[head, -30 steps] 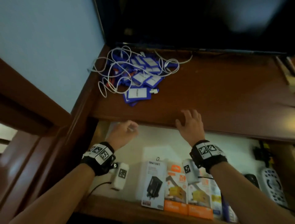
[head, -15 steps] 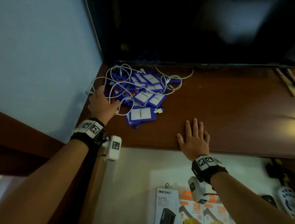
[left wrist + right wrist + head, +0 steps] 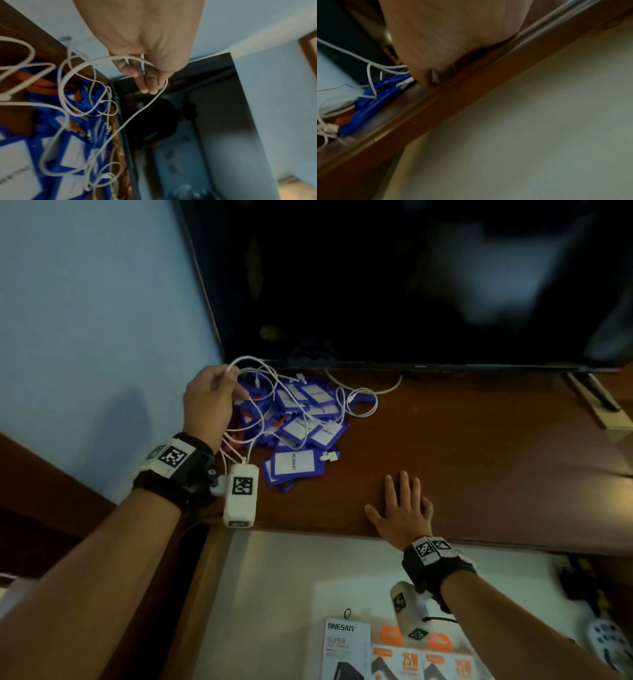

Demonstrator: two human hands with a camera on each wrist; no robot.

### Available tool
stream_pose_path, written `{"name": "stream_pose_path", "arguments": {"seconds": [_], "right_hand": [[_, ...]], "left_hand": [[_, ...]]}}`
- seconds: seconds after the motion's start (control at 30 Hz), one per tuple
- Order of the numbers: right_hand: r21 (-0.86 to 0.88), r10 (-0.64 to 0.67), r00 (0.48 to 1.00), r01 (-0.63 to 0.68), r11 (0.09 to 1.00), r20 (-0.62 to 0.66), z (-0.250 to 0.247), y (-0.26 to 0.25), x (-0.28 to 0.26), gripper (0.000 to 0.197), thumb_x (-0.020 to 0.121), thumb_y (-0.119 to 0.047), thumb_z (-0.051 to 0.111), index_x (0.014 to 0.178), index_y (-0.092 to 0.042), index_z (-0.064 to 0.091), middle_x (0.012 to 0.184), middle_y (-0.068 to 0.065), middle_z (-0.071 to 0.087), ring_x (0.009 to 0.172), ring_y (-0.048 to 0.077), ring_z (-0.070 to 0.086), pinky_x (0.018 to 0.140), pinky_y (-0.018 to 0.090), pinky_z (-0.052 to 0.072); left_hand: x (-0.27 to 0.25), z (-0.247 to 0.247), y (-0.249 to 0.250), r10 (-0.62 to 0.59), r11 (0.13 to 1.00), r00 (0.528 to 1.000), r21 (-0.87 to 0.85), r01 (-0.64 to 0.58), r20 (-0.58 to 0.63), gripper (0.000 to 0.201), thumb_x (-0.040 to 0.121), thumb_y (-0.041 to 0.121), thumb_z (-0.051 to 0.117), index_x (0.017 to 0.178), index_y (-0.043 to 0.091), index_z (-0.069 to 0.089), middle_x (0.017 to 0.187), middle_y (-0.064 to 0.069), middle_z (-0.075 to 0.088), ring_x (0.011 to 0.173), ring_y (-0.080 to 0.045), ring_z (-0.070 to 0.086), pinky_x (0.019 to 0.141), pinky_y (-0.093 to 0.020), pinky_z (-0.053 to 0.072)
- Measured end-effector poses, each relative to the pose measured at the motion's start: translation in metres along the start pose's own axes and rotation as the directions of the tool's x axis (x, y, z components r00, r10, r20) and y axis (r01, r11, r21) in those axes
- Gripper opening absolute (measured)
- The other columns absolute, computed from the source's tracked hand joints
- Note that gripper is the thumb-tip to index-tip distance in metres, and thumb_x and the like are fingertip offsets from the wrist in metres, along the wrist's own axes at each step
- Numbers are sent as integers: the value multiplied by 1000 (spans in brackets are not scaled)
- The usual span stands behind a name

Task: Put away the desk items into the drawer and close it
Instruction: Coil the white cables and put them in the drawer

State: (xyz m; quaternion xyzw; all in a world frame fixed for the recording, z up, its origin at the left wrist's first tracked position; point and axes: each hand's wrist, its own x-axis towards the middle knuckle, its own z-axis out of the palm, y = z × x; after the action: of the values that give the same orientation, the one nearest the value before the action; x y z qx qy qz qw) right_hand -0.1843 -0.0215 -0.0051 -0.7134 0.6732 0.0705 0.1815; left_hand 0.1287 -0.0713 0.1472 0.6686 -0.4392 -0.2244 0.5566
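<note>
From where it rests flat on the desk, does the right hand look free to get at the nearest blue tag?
Probably yes. The right hand lies open on the desk, and only bare wood separates it from the nearest blue tag. The left hand holds the white cable farther back.

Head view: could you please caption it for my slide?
Left hand lifts tangled white cable; right hand rests flat on desk.

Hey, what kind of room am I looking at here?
Probably a home room or small office: a wooden desk against a blue wall, a dark flat screen standing on it, and an open drawer holding boxed chargers.
</note>
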Motion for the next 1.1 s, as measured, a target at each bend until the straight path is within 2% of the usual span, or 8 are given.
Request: {"name": "stream_pose_path", "arguments": {"seconds": [0.17,0.3,0.57,0.67,0.73,0.83,0.97,1.1], "right_hand": [[339,-27,988,-26,940,152,-39,5,-2,80,89,-52,56,152,-26,15,162,3,-4,148,26,-4,118,50,12],[798,-13,999,-32,602,50,-103,-11,-12,80,87,-37,68,150,-22,20,155,10,29,136,29,37,104,40,39],[739,-309,874,482,470,-374,-172,-55,-27,95,78,-29,77,149,-38,14,155,2,26,138,21,32,109,44,37],[732,-408,851,504,459,-330,-162,-71,-18,64,85,-32,71,140,-32,38,145,1,42,120,19,53,96,42,50],[812,-375,889,413,414,-261,-150,-77,-8,24,91,-25,64,113,-19,57,113,7,60,88,19,63,79,41,55],[796,-288,949,269,542,-125,-136,-71,7,16,95,-15,53,86,-7,62,86,10,64,73,23,62,77,45,57],[692,-197,980,123,712,28,-117,-48,14,21,99,-16,45,84,-11,59,76,5,61,69,19,58,57,26,45],[459,-100,995,84,884,9,-112,-23,23,23,99,-20,43,82,-15,58,82,3,61,73,15,57,60,22,44]], "left_hand": [[-18,-1,67,112,966,994,-237,-108,5,9,100,24,48,97,26,57,70,2,64,66,-6,62,59,-13,44],[-43,1,111,260,938,957,-271,-217,132,16,102,18,42,111,19,56,73,-1,60,68,-9,59,61,-14,45],[-101,24,150,384,920,794,-264,-288,472,25,102,18,41,123,20,54,61,3,45,55,-10,40,54,-19,37],[-112,27,150,373,927,753,-256,-275,543,26,102,16,42,125,17,54,59,4,44,55,-8,40,55,-16,38],[-113,22,147,366,930,750,-236,-280,551,26,101,15,42,124,16,55,59,0,42,54,-7,40,55,-13,39],[-111,6,140,347,937,754,-166,-309,558,24,101,18,43,119,19,58,56,8,43,53,-5,40,53,-15,38],[-98,-21,124,286,958,871,-122,-259,400,22,100,20,45,109,24,65,53,11,44,51,-4,38,52,-17,35],[-84,-38,107,239,967,958,-127,-221,158,23,100,21,47,107,21,68,50,18,48,49,-1,38,49,-13,32]]}}
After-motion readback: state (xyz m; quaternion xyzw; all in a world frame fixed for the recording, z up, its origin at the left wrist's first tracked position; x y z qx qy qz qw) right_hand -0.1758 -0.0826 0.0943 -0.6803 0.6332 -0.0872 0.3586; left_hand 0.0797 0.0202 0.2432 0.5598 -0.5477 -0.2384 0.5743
